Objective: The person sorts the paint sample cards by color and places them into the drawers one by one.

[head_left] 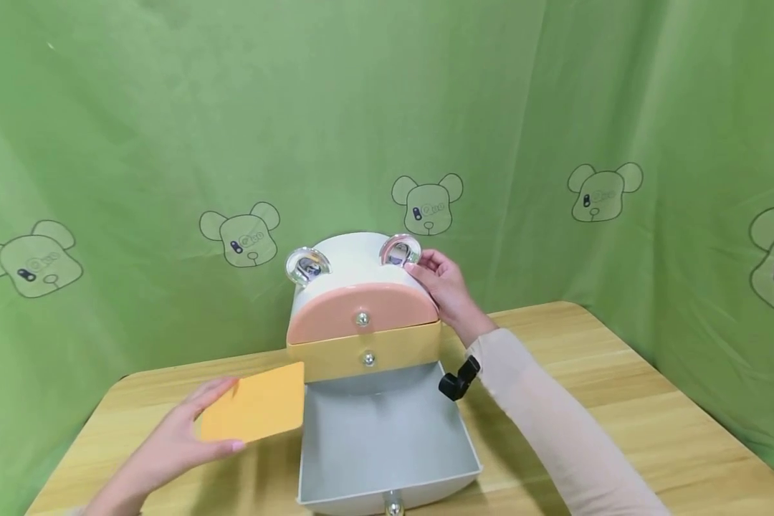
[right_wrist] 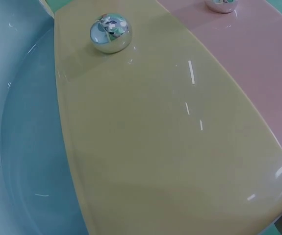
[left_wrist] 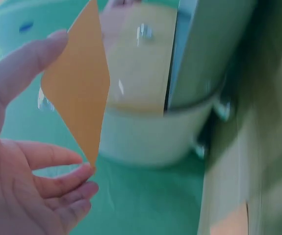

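A small drawer cabinet (head_left: 355, 251) with a white rounded top and two shiny ear-shaped pieces stands on the table. Its pink top drawer (head_left: 335, 315) and yellow middle drawer (head_left: 329, 358) are closed, while the grey bottom drawer (head_left: 387, 430) is pulled out and bare inside. My left hand (head_left: 174, 437) holds a flat orange card (head_left: 258, 405) with rounded corners by its edges, left of the grey drawer. At the cabinet's upper right, my right hand (head_left: 448, 287) grips its side, thumb by the right ear (head_left: 400, 250) and fingers bent beside it.
The wooden table (head_left: 587, 387) extends to both sides of the cabinet. Behind it hangs a green curtain (head_left: 335, 107) printed with bear heads. A black strap device (head_left: 459, 380) sits on the right wrist, over the drawer's right edge.
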Tool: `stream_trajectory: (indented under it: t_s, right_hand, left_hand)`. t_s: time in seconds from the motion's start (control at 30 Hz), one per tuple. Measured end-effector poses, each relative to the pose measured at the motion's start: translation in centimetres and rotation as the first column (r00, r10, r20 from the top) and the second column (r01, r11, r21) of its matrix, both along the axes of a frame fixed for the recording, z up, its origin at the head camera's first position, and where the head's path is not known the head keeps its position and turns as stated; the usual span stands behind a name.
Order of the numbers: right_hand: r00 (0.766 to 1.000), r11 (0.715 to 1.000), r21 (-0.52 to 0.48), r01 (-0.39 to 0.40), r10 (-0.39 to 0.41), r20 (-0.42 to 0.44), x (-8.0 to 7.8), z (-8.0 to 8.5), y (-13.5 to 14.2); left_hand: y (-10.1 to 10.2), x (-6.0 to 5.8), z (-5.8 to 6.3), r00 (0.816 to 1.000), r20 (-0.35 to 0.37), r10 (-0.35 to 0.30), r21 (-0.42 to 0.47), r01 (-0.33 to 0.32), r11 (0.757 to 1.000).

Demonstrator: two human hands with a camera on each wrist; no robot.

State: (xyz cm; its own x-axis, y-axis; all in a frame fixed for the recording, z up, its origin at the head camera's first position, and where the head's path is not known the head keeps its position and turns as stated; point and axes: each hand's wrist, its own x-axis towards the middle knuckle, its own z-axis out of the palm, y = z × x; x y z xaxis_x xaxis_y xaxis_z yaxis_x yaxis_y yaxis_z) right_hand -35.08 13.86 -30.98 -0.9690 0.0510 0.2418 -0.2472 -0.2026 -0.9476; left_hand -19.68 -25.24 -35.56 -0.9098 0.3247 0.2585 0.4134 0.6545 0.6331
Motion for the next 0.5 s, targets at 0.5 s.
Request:
stream_trajectory:
  t_s: [0.5]
  right_hand:
    - [1.0, 1.0, 0.0, 0.001, -0.001, -0.006, 0.0, 0.1, 0.0]
  left_hand:
    - [9.7, 1.1, -1.2, 0.998, 0.045, -0.032, -0.016, 0.033, 0.999]
